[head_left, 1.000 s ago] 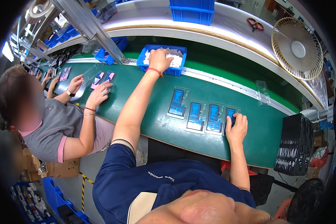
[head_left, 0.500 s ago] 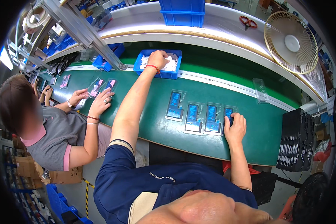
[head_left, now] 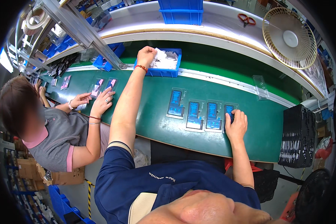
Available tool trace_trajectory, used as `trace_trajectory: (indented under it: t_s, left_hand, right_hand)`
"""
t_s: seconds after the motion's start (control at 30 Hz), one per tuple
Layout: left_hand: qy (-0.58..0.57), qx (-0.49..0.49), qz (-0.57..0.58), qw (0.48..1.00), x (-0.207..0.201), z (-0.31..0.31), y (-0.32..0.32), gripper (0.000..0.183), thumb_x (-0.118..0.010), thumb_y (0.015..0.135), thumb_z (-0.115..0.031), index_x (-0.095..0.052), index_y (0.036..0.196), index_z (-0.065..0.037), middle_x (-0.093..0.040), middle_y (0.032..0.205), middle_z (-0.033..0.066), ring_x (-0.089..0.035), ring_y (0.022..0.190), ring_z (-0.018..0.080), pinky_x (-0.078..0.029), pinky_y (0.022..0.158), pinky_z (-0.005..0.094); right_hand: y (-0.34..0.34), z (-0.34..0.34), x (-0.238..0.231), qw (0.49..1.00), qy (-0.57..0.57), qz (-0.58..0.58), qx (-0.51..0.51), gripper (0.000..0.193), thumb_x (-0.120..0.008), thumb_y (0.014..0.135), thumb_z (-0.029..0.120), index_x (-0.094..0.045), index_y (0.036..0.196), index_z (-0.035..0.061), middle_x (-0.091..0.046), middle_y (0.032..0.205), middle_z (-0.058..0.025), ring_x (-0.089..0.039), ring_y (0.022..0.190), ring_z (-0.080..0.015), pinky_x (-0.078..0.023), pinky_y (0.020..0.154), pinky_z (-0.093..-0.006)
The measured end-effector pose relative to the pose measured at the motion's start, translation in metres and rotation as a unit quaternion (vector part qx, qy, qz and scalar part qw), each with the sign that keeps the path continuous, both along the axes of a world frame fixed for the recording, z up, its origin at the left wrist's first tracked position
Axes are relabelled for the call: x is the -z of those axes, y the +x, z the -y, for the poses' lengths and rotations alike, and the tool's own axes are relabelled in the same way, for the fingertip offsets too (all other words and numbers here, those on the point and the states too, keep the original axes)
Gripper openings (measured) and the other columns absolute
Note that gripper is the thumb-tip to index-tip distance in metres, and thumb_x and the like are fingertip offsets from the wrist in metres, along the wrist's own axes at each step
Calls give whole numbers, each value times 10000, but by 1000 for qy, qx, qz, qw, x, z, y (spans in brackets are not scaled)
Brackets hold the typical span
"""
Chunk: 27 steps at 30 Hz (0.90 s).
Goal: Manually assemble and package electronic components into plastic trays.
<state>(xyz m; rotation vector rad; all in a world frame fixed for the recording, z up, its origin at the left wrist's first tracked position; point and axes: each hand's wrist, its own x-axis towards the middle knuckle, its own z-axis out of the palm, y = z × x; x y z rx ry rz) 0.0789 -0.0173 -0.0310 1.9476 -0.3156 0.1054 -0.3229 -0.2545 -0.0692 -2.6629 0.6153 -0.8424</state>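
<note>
Green belting runs across a curved workbench, with a cream desk fan standing on the white shelf behind it. From the lower edge, the left arm stretches out nearly straight, its hand curled loosely over the near-left corner of a blue bin of white pieces; whether it pinches one cannot be told. The right arm is bent and shorter in reach, its hand pressed palm-down, fingers together, on the rightmost clear tray of a row of four. A co-worker's hands rest on trays further left.
</note>
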Motion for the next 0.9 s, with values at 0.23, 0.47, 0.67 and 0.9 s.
trace_trajectory:
  t_s: [0.23,0.47,0.67,0.9]
  left_hand:
    - [-288,43,-197,936,-31,-6,-42,69,-556,887,-10,-546,955,-18,-555,791,60,-571,664,135,-614,660,366]
    - [-321,133,-287,893,-9,11,-131,99,-557,903,-31,-530,997,-19,-561,787,46,-583,665,142,-605,666,355]
    - [-375,172,-321,853,12,4,-201,158,-572,884,10,-538,1038,16,-638,1001,148,-660,836,208,-594,681,323]
    - [-374,134,-301,867,35,-45,-213,212,-560,928,-93,-550,1110,14,-652,1031,152,-668,922,239,-594,712,312]
  right_hand:
    - [0,-1,-9,1000,28,2,-8,226,-703,780,208,-589,904,58,-582,851,-102,-547,819,-303,-428,737,-412]
    - [82,-55,-25,855,441,129,-240,287,-738,801,132,-596,1018,11,-641,850,-67,-612,770,-124,-507,692,-253]
    - [131,-90,-19,735,615,125,-257,218,-736,785,33,-624,964,-21,-664,804,-56,-605,701,-70,-492,639,-194]
    - [120,-109,-17,860,455,82,-215,46,-706,808,82,-695,840,50,-680,785,-22,-605,692,-95,-490,663,-253]
